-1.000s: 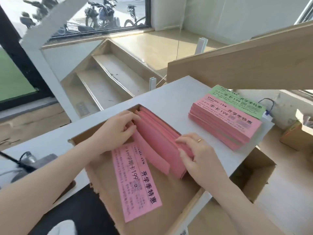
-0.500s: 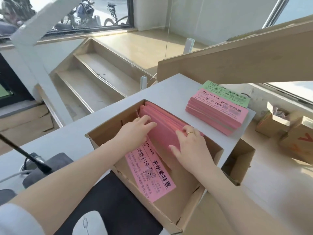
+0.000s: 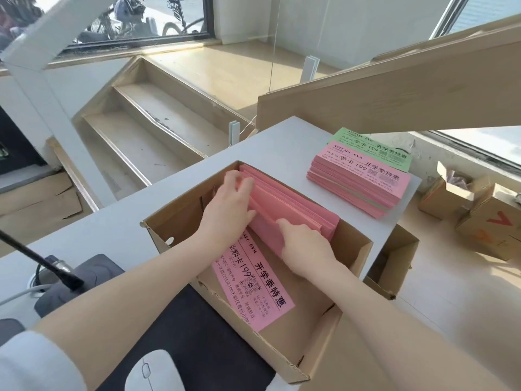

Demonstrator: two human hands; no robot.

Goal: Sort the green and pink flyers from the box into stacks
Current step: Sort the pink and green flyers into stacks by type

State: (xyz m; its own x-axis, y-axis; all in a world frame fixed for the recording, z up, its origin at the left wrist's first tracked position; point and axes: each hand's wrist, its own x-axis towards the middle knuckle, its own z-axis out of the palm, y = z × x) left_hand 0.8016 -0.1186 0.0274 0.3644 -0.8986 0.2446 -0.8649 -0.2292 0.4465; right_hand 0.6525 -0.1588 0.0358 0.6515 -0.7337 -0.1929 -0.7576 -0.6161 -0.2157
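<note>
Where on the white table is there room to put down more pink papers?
Bare table lies beyond the box, between its far wall and the table's far edge, stretching right to the pink stack. Another bare strip runs left of the box toward the microphone base. The right corner is crowded: the pink stack and green flyers fill it.

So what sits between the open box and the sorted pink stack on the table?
Nothing: in the head view, only a bare strip of white table separates the cardboard box from the pink stack.
</note>
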